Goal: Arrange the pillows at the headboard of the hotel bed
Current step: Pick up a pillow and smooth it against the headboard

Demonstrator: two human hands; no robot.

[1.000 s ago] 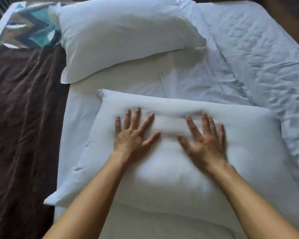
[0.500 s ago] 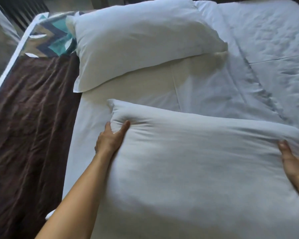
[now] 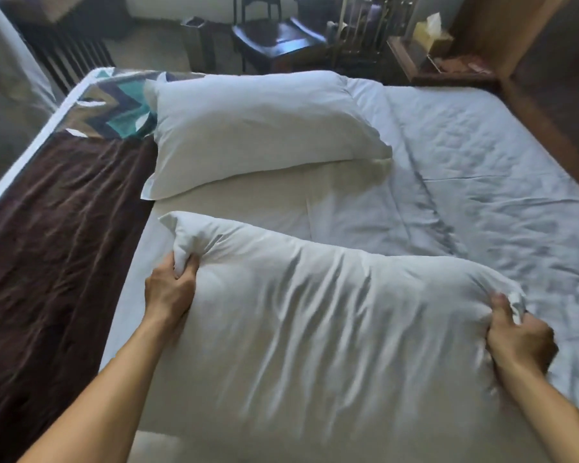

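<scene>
A large white pillow [image 3: 331, 329] fills the near part of the head view, raised and creased. My left hand [image 3: 171, 289] grips its far left corner and my right hand [image 3: 518, 335] bunches its far right corner. A second white pillow [image 3: 258, 128] lies flat farther away on the white sheet [image 3: 482, 168]. The wooden headboard [image 3: 555, 95] runs along the right side of the bed.
A dark brown runner [image 3: 54, 235] with a zigzag patterned end [image 3: 114, 105] covers the bed's left part. Beyond the bed stand a dark chair [image 3: 274, 38] and a bedside shelf with a tissue box [image 3: 430, 35].
My hands went from pressing flat on the near pillow to its two far corners, then closed into fists on them. The pillow has lifted and the view has tilted up.
</scene>
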